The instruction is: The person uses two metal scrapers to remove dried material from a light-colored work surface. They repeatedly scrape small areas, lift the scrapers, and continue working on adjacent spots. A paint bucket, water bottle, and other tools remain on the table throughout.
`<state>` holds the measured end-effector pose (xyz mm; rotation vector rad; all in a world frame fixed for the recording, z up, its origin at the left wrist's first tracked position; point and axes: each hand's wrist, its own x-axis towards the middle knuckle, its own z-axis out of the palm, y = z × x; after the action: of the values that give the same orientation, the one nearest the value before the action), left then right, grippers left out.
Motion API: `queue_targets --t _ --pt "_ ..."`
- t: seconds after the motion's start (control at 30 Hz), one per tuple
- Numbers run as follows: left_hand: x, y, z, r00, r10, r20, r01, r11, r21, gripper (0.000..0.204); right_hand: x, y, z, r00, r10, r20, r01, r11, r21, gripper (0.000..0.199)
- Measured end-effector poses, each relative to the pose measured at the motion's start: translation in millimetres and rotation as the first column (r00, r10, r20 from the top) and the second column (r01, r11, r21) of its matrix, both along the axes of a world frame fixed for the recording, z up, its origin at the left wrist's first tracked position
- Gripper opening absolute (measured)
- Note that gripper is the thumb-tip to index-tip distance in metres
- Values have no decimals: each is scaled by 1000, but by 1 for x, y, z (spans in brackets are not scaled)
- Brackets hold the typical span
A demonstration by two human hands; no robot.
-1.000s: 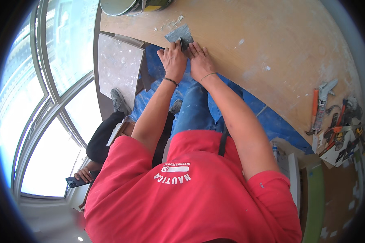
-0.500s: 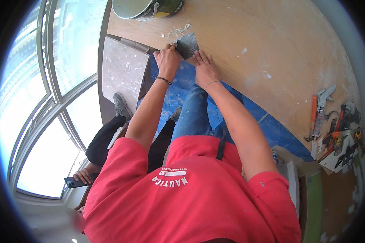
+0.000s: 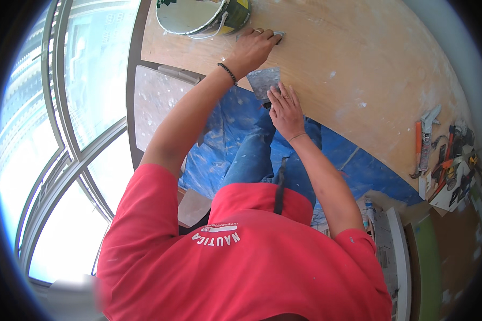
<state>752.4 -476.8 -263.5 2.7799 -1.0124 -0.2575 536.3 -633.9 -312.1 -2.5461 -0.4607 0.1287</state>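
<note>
My left hand (image 3: 254,49) reaches out over the wooden board (image 3: 369,59), just in front of the bucket. Its fingers are closed on a thin, flat scraper (image 3: 279,35), mostly hidden under them, with one end showing past the fingertips. Closer to me, my right hand (image 3: 287,111) holds a putty knife with a wide grey blade (image 3: 263,81). Its fingers lie along the blade's right edge, and a bit of dark handle shows below. The blade, smeared with pale residue, sits at the board's near edge, apart from my left hand.
A dark green bucket (image 3: 236,15) with a pale inside stands at the far left of the board. Tools, including an orange-handled hammer (image 3: 418,140) and a caulking tube (image 3: 427,138), lie at the right. Blue sheeting (image 3: 209,160) covers the floor; windows (image 3: 93,59) line the left.
My left hand has moved away from the putty knife, forward and right across the board. The blade in my right hand is slightly nearer me. The other person with a phone has left the view.
</note>
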Motion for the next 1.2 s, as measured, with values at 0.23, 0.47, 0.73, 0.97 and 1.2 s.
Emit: queue_targets --t 0.23,0.47,0.73,0.97,1.2 --pt "-19 32 -4 992 -124 -36 127 988 88 39 24 34 -32 995 39 89 -35 998 -50 48" --pt "-93 140 11 992 -12 -128 24 995 98 46 23 32 -14 983 72 166 -74 997 7 34" --pt "-118 187 50 957 244 -159 -219 963 159 49 34 51 36 968 64 242 -98 987 130 33" --pt "-85 147 72 834 507 -216 -543 824 -163 43 42 69 84 933 -355 -59 341 820 459 16" --pt "-127 178 124 701 659 -273 -713 627 -314 35 77 114 97 588 -414 -695 807 240 540 27"
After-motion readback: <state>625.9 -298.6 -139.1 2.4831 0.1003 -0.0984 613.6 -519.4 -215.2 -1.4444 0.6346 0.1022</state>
